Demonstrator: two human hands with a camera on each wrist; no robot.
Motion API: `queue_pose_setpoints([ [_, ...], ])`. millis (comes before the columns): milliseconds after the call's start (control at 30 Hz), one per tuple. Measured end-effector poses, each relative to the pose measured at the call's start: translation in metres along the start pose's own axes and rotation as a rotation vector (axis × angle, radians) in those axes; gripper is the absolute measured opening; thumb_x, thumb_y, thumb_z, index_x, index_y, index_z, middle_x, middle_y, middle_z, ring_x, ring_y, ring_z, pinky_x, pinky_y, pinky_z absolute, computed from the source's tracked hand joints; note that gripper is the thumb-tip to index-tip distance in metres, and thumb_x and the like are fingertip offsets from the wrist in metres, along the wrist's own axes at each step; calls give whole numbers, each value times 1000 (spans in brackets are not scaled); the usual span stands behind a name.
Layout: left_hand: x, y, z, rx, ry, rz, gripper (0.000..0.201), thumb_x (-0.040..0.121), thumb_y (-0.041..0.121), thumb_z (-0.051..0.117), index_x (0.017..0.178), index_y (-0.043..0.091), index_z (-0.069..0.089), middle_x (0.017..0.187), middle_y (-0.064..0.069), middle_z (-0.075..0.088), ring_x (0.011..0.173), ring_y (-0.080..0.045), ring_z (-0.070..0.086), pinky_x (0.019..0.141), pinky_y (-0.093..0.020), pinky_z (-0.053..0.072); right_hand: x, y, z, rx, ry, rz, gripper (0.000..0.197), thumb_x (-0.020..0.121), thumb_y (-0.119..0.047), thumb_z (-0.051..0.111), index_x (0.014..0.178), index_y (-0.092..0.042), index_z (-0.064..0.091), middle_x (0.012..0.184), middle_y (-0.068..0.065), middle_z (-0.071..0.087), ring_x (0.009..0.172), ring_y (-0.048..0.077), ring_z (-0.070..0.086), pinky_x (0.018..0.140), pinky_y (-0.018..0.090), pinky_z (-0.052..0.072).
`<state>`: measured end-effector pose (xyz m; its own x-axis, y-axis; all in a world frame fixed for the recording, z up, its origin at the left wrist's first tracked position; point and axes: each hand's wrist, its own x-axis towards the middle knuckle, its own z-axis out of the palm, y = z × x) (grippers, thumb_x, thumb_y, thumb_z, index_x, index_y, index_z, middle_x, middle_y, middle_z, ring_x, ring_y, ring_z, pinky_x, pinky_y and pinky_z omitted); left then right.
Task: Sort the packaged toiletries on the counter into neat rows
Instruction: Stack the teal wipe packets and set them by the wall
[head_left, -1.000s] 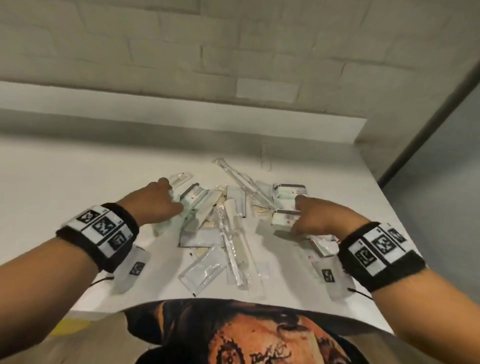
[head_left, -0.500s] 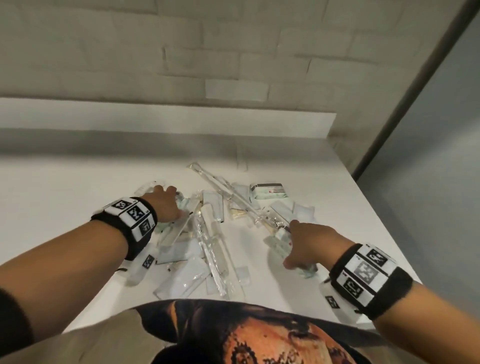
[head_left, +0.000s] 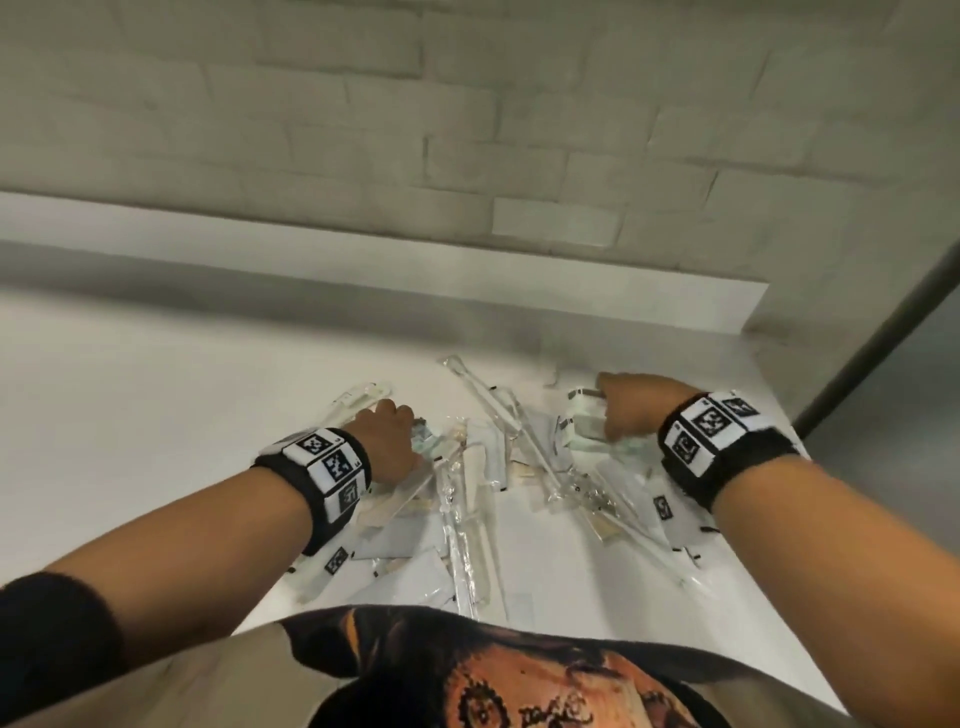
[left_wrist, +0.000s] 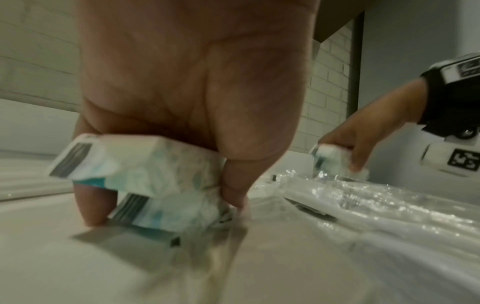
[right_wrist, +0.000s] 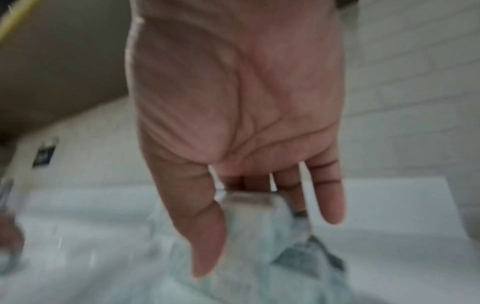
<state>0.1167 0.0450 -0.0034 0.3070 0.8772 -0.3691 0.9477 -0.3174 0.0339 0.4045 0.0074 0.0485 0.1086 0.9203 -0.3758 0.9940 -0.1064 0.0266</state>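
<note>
A loose pile of clear and white toiletry packets (head_left: 483, 483) lies on the white counter (head_left: 156, 415). At the pile's left side my left hand (head_left: 389, 441) grips two stacked small white-and-teal packs (left_wrist: 145, 176) between thumb and fingers. At the pile's far right, my right hand (head_left: 623, 410) pinches another small white-and-teal pack (head_left: 584, 423) between thumb and fingers, blurred in the right wrist view (right_wrist: 257, 218). A long clear-wrapped packet (head_left: 488, 405) lies diagonally between the two hands.
A pale brick wall (head_left: 467, 130) with a low white ledge (head_left: 363, 270) backs the counter. The counter's right edge (head_left: 810, 457) drops off beside a grey wall with a dark vertical strip (head_left: 883, 338). Bare counter stretches to the left of the pile.
My right hand has moved from the near right of the pile to its far right and now pinches a small pack there. My left hand stays at the pile's left.
</note>
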Motion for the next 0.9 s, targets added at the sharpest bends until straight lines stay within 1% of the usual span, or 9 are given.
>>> queue_pose_setpoints([
  [100,-2,4,1,3,5,0,70,90,49,45,146,13,25,146,-13,31,129,-32,42,102,-42,43,19,1,35,-9,86,-7,55,71,-24,71,121,-18,48,112,4,60,99,24,60,80,31,50],
  [167,-2,2,-1,-7,1,-8,70,89,48,46,146,12,24,146,-13,31,129,-33,41,102,-43,43,23,1,39,14,146,-12,50,70,-23,69,117,-20,51,108,1,61,97,22,60,79,31,50],
  [300,-9,-10,-7,-95,-31,27,65,94,43,46,148,14,26,152,-10,30,134,-28,39,107,-40,38,17,7,36,33,110,19,43,70,-23,69,109,-21,53,104,-1,62,92,19,58,75,29,49],
  [367,-16,-26,-16,-181,27,8,64,94,43,47,148,15,27,151,-11,31,135,-29,39,107,-39,36,12,10,28,96,137,42,40,69,-24,74,104,-19,54,102,2,63,88,20,56,70,28,45],
  [500,-20,-86,-33,-243,172,-186,62,92,43,52,144,16,33,145,-14,37,130,-35,42,106,-42,38,-5,-9,0,275,327,48,49,70,-36,79,106,-16,54,101,6,64,86,24,57,72,32,46],
  [600,-16,-119,-32,-229,123,-321,61,91,42,52,140,10,37,142,-17,43,127,-35,47,103,-40,41,-21,-55,-14,288,317,-43,48,69,-41,79,105,-23,54,97,-1,64,85,20,59,75,34,51],
  [667,-12,-117,-27,-255,24,-266,60,92,43,49,139,6,40,140,-17,49,125,-34,50,100,-38,41,-30,-92,-16,251,273,-116,49,70,-43,78,108,-26,53,97,-6,62,84,18,59,74,33,51],
  [733,-6,-105,-22,-300,-13,-160,62,93,44,48,140,5,38,141,-17,48,126,-33,49,100,-36,41,-34,-129,-15,234,251,-167,52,69,-44,78,110,-27,52,97,-8,60,85,16,58,71,31,49],
  [900,-14,-63,-12,-369,-115,199,65,95,45,50,146,10,30,147,-13,43,127,-29,48,104,-35,40,-24,-176,-19,275,295,-84,50,70,-42,78,110,-24,53,103,-2,64,88,19,59,72,32,49],
])
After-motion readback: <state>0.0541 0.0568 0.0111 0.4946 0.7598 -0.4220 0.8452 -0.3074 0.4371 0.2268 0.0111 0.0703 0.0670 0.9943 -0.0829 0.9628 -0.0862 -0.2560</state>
